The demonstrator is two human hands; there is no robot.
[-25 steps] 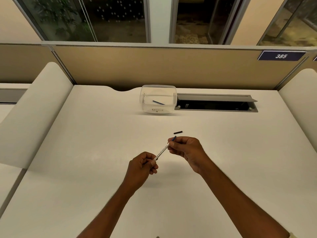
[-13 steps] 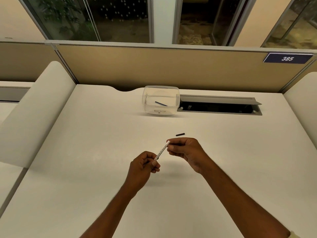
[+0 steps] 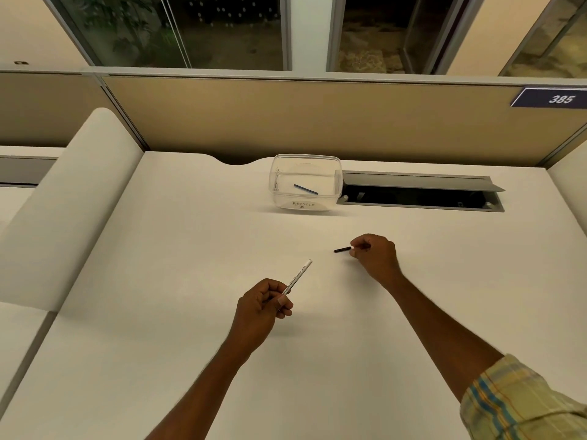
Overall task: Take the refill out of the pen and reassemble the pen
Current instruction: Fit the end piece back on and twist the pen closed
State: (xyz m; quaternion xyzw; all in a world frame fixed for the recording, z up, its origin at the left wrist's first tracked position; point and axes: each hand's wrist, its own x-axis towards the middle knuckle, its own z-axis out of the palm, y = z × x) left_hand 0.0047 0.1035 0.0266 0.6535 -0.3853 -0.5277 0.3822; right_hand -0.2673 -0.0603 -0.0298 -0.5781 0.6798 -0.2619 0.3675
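the left hand (image 3: pixel 265 302) was curled around the near end of a white pen barrel (image 3: pixel 298 276), fingers closed on it, and the barrel slanted up and away to the right with its far end free in the air above the desk (image 3: pixel 197 236). the right hand (image 3: pixel 374 255) sat farther off and to the right, well apart from the left, knuckles up, its fingertips (image 3: pixel 355 250) pinched on the right end of a small black cap (image 3: pixel 342 249) (i could not tell whether that piece was lifted or lying on the surface). the cap pointed leftward from the hand.

at the far edge of the desk stood a clear plastic tub (image 3: pixel 305 184) with "recycle" handwritten on its near wall, and inside it lay a thin blue refill (image 3: pixel 306 189), slanted across the bottom. just to the right of the tub an open cable hatch (image 3: pixel 419 192) was cut into the desk. a tan partition (image 3: pixel 317 119) ran behind it, with a dark number plate (image 3: pixel 551 97) reading 385 at the far right. a plaid sleeve (image 3: pixel 521 404) showed on the right forearm at the near right corner.
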